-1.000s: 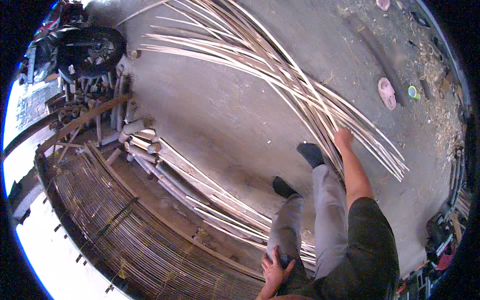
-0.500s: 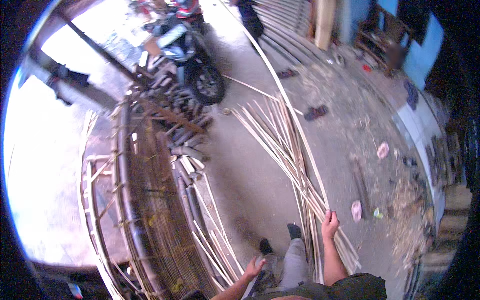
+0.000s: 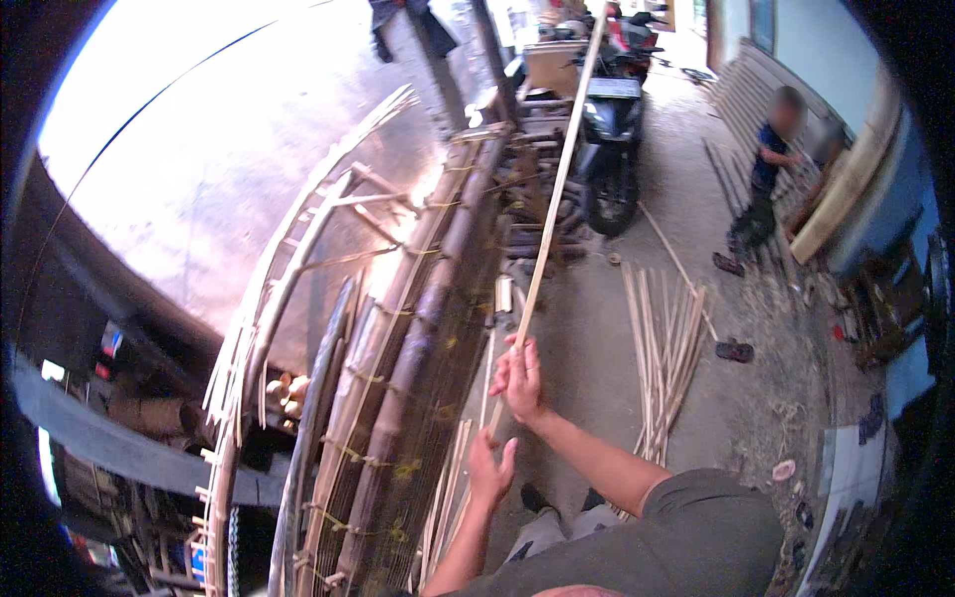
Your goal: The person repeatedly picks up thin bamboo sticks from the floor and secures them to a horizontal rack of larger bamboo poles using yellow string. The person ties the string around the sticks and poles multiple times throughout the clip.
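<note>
The fingers of our right hand [image 3: 519, 380] were curled around a long pale strip [image 3: 559, 204], pressing it near its lower part. Our left hand [image 3: 487, 472] was just below, thumb spread away from the fingers and palm turned partly toward the strip; we could not tell whether those fingertips touched it. The strip slanted upward from our hands, its far length passing in front of the parked motorbike [image 3: 609, 149]; whether its far end rested on anything, we could not make out. Half a second earlier, our right hand had held the strip out to our right beside the loose pile, with our left hand apart from it; since then the strip had come across to our left and both hands had drawn close together. We judged that handling had narrowed to this one strip, now apart from the others and nearer the slatted rack [image 3: 406, 343]. The rack ran along our left, with yellow ties on its poles. The remaining strips [image 3: 665, 348] stayed fanned on the floor [image 3: 587, 328] ahead of our feet, dark sandals [image 3: 734, 351] lay beyond them, and a person in dark clothing [image 3: 768, 159] sat near the wall.
</note>
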Tool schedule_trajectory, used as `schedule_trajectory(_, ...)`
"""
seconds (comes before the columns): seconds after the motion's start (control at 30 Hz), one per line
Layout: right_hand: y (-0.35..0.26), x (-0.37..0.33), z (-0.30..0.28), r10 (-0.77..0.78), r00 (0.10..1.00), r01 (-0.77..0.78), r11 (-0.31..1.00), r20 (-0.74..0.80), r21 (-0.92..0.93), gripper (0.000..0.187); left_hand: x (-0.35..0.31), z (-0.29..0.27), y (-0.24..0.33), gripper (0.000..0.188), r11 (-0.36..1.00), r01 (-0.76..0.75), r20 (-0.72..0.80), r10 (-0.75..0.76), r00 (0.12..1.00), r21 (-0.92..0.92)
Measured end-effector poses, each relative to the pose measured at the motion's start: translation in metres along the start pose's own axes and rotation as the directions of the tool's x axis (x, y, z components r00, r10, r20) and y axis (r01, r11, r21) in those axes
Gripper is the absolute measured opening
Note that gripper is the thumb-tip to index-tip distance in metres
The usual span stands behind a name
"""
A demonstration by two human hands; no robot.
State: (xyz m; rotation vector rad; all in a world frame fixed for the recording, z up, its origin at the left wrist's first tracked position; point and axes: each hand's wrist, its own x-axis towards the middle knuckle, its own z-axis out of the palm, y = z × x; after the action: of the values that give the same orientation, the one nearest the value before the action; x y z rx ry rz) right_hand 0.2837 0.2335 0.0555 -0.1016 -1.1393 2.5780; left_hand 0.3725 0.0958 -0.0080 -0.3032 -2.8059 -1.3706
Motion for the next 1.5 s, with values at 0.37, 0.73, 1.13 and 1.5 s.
schedule_trajectory(0.37, 0.144, -0.141, 0.167, 0.649, 0.603, -0.649, 0.737, 0.463, -0.187, 0.016, -0.198, -0.251, -0.066, 0.019, 0.853, 0.461, -0.551, -0.269, 0.790, 0.244)
schedule_trajectory(0.73, 0.209, -0.094, 0.117, 0.754, 0.231, -0.264, 0.657, 0.615, -0.706, 0.027, -0.239, -0.397, -0.225, 0.029, 0.663, 0.647, -0.537, -0.412, 0.736, 0.378)
schedule_trajectory(1.13, 0.120, 0.082, -0.101, 0.726, 0.680, -0.347, 0.445, 0.106, -0.826, 0.025, 0.076, -0.316, -0.113, 0.032, 0.673, 0.547, -0.392, -0.388, 0.834, 0.498)
schedule_trajectory(1.5, -0.040, 0.239, -0.296, 0.247, 0.958, -0.230, 0.359, -0.146, -0.905, 0.029, 0.589, -0.047, -0.070, 0.037, 0.977, -0.131, 0.154, 0.104, 0.983, 0.171)
